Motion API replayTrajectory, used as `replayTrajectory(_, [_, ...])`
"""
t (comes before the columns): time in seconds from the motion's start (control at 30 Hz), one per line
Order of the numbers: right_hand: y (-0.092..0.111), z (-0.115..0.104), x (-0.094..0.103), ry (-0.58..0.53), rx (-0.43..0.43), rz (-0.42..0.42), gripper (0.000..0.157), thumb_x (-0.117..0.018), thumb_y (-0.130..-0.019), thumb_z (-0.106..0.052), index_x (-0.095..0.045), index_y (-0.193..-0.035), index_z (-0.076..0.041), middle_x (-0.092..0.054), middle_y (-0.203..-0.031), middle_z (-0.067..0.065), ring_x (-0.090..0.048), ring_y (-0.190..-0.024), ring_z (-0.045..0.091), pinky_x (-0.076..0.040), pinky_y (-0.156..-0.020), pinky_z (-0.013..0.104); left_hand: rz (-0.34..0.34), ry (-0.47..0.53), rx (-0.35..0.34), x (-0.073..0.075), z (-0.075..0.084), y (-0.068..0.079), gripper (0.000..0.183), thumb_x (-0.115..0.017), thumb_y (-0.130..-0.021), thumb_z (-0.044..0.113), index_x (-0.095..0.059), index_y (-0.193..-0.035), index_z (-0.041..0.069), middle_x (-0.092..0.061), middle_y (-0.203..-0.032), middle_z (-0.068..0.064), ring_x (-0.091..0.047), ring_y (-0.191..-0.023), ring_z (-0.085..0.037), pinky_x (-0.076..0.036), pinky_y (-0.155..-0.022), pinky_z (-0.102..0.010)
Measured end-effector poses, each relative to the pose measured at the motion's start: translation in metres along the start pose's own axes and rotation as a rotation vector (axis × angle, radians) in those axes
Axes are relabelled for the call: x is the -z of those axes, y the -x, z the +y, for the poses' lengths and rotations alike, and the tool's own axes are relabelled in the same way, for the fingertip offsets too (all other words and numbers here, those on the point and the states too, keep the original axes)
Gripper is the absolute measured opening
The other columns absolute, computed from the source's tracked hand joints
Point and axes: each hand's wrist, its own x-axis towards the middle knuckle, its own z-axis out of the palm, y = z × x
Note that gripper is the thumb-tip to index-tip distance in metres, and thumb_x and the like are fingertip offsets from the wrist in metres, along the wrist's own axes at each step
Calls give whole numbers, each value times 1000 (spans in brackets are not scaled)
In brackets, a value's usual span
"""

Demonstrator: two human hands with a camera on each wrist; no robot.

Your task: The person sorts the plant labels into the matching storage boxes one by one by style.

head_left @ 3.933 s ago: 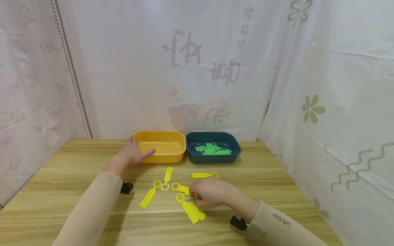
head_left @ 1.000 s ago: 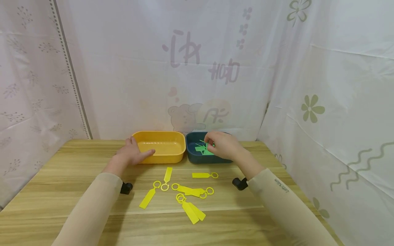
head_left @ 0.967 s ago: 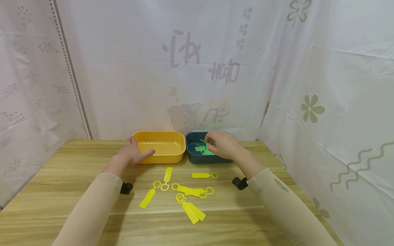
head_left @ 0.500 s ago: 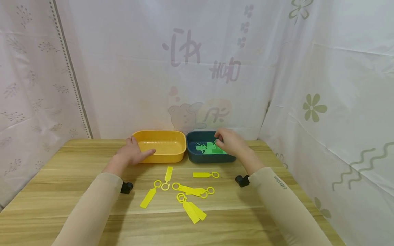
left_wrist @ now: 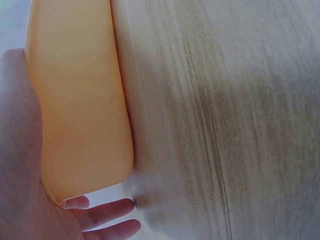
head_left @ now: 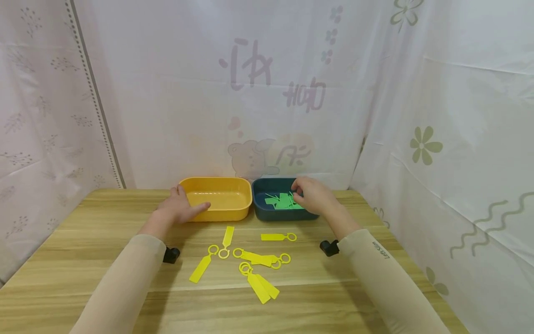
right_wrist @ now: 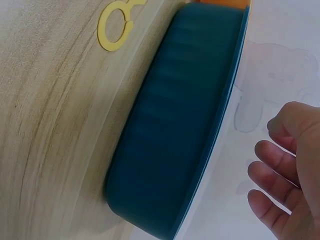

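My left hand (head_left: 176, 207) rests at the left end of a yellow-orange plastic box (head_left: 217, 215), thumb along its front rim and fingers spread at its end. In the left wrist view the fingers (left_wrist: 102, 214) stretch past the box corner. My right hand (head_left: 314, 195) hovers over the right part of a dark blue box (head_left: 273, 215), fingers loosely curled. Nothing shows between those fingers (right_wrist: 272, 155) in the right wrist view. Several green plastic tags (head_left: 282, 201) lie inside the blue box, partly hidden by the hand.
Several yellow ring-ended tags lie on the wooden table (head_left: 108, 222): one at left (head_left: 201, 268), one below the blue box (head_left: 275, 237), and an overlapping pair (head_left: 260, 286) nearer the front. A printed curtain (head_left: 167, 93) hangs right behind the boxes.
My right hand has moved from among the yellow tags to above the blue box. The green tag under its fingers has dropped onto the others there. My left hand has stayed put.
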Motion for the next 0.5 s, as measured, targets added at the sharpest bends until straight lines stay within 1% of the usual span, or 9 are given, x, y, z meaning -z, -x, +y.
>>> replayTrajectory(0.1, [2,1,-1,-8,-2,3,22,-67,-104,-22,-72,-123,-12,-73,-113,5,-69,-102,25,-59,-95,47,-5,-3,-5,-1,0,-1,144,-35,-95,96,11,-164,-21,1,-174,-46,-50,-140,-68,-46,-116,-72])
replayTrajectory(0.27, [2,3,-4,-9,-3,2,23,-66,-104,-23,-72,-123,-12,-73,-113,5,-68,-101,24,-59,-94,47,-23,17,-7,3,1,3,143,-36,-95,95,11,-164,-20,3,-174,-46,-45,-143,-69,-42,-120,-72])
replayTrajectory(0.43, [2,6,-3,-18,-21,-3,23,-65,-105,-24,-71,-123,-12,-73,-116,6,-69,-104,26,-58,-96,48,-50,41,1,9,3,6,143,-41,-95,94,14,-165,-18,17,-173,-45,-38,-147,-72,-39,-118,-78])
replayTrajectory(0.5, [3,6,-2,-26,-33,-6,23,-65,-105,-25,-71,-124,-12,-74,-118,7,-70,-107,27,-58,-98,49,-47,42,0,11,3,6,144,-44,-94,93,14,-165,-19,21,-173,-44,-35,-148,-73,-39,-116,-80])
